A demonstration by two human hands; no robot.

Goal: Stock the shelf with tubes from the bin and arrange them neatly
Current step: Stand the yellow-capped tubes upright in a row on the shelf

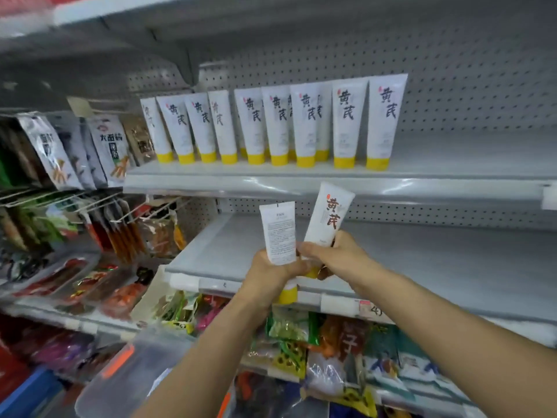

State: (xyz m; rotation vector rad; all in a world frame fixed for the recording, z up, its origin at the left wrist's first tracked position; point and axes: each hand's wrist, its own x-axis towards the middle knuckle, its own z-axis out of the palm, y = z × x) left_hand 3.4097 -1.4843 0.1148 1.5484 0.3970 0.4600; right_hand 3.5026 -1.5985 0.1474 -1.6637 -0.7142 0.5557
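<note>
Gripping one tube each: left hand (pixel 271 273) around left tube (pixel 278 233), right hand (pixel 334 254) around right tube (pixel 327 215), caps (pixel 288 294) half hidden; nine front tubes (pixel 280 125) on upper shelf (pixel 452 173), three rear tubes (pixel 325 131) mostly hidden; bin (pixel 144 366) blurred below

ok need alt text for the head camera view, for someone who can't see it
The left hand grips a white yellow-capped plastic tube showing fine print, the right hand a matching tube showing large characters, in front of a grey metal shelf. A row of the same tubes stands cap-down on the shelf above.
</note>
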